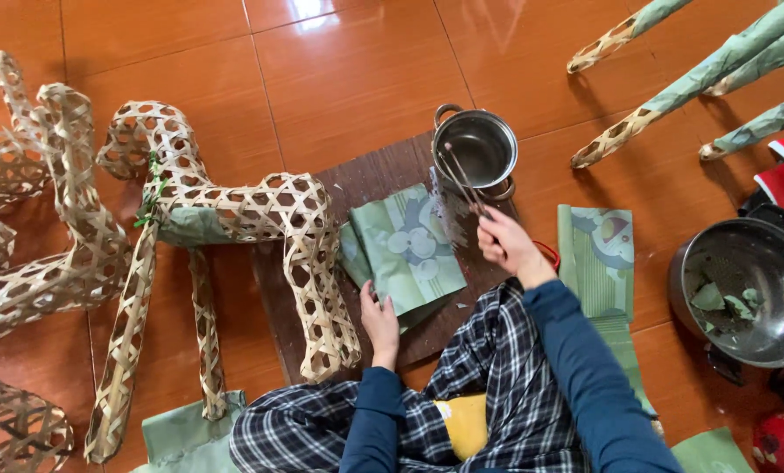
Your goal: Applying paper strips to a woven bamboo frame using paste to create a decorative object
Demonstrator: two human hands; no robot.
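Note:
My right hand [510, 248] grips a thin brush [462, 180] whose tip dips into a small steel pot [477, 149] at the far edge of a dark wooden board [383, 175]. A stack of green patterned paper sheets [405, 250] lies on the board. My left hand [380, 322] rests flat on the board, fingertips touching the sheets' near edge. Left of that hand stands a woven bamboo animal frame [234, 210], partly lined with green paper.
More woven bamboo frames [33, 219] crowd the left. Paper-wrapped bamboo legs [699, 79] reach in at top right. A large steel pot [747, 289] with paper scraps sits right. Green paper sheets [598, 258] lie beside my right arm. The floor is orange tile [339, 61].

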